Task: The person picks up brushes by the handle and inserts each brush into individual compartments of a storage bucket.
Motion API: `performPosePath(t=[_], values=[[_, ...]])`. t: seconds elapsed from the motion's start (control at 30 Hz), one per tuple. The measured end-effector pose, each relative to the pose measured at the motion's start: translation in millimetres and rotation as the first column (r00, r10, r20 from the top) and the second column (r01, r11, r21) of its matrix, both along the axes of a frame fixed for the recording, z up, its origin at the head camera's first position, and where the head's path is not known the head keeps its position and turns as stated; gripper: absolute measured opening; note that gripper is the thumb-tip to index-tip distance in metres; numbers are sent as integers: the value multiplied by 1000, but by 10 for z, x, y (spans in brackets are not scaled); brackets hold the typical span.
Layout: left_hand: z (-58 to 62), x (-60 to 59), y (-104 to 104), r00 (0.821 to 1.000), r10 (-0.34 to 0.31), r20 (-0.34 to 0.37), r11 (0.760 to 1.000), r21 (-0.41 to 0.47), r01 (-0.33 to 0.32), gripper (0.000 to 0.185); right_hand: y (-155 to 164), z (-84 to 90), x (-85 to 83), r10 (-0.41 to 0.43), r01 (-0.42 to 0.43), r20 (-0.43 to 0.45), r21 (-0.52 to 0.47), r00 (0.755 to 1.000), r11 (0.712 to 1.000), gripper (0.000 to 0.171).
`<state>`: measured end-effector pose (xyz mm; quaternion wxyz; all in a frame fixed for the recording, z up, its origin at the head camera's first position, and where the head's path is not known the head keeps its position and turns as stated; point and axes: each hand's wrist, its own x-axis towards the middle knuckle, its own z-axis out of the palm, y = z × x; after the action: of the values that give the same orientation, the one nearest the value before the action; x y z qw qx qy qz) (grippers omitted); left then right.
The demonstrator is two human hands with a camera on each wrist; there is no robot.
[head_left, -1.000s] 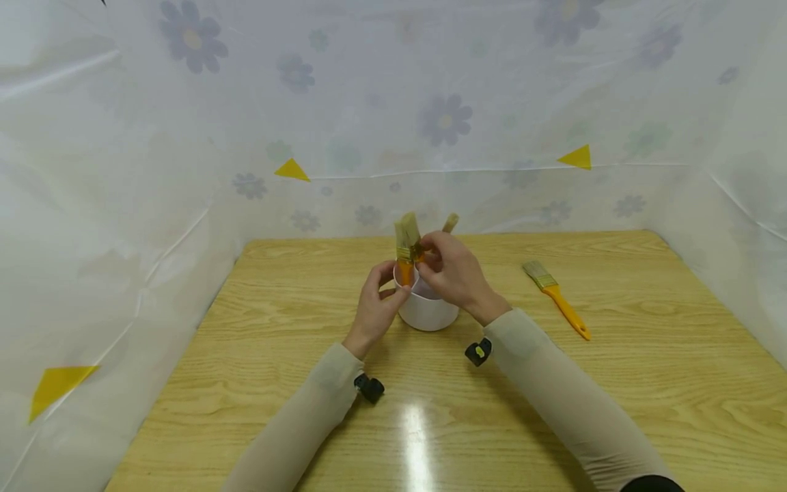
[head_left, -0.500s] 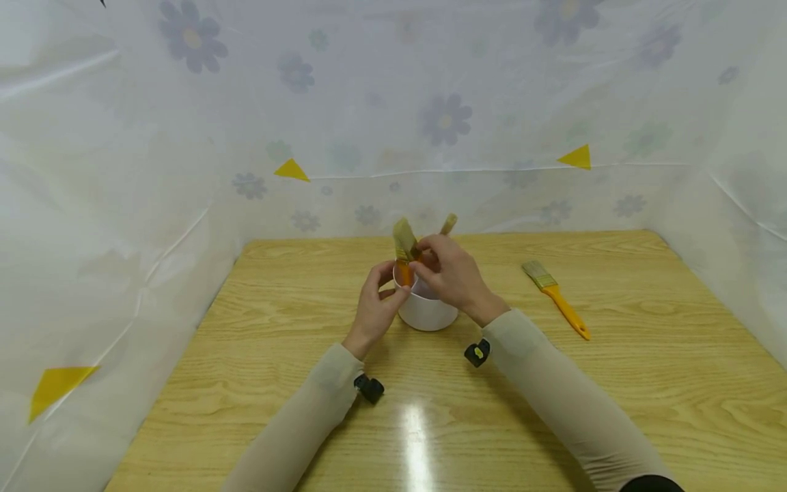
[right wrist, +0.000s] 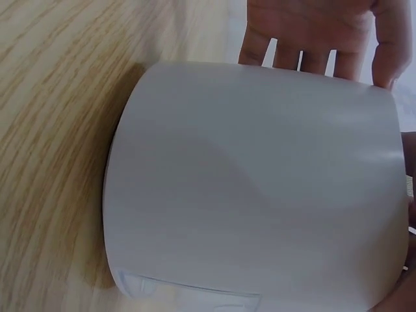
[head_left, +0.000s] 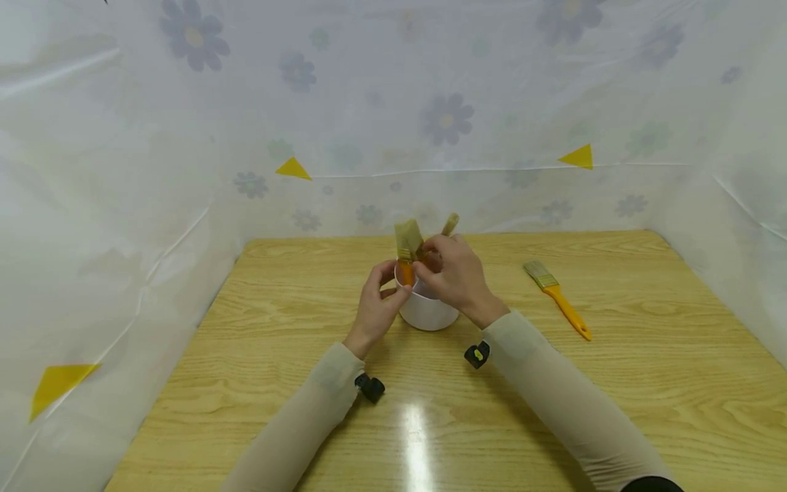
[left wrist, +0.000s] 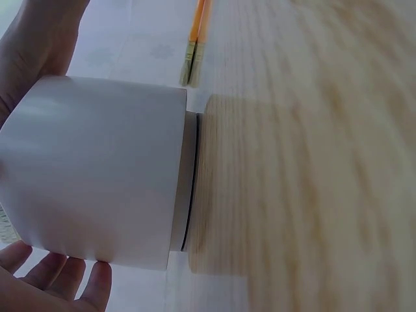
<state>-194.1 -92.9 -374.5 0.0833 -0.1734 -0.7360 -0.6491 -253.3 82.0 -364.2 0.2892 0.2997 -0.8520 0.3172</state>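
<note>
A white cup-like holder with a divider inside stands upright on the table. My left hand grips its left side, thumb at the front rim; the left wrist view shows these fingers against the wall. One paintbrush stands bristles up in the left part of the holder, its orange handle going down inside. Beside it, my right hand pinches a second paintbrush below the bristles, and the two bristle heads overlap. Behind the right hand, another brush tip shows. The handles' lower ends are hidden.
A paintbrush with an orange handle lies on the wooden table to the right of the holder. A whitish flowered sheet hangs behind and at the sides, marked with yellow triangles.
The brush in my right hand has sunk slightly, and its bristle head has turned against the neighbouring one. My left hand stays on the holder, and the brush on the table has not moved.
</note>
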Motion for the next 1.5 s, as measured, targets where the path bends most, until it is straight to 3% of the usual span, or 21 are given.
performPosePath(t=[0.33,1.5], values=[[-11,-5,-2,1000,7,-8,1000,-4,-7,50,20,7,30,-21,20,36,32,999,999,25],[-26,-22,-4,1000,8,-2,1000,-14,-8,50,163,20,99,36,-36,-14,-13,999,999,28]])
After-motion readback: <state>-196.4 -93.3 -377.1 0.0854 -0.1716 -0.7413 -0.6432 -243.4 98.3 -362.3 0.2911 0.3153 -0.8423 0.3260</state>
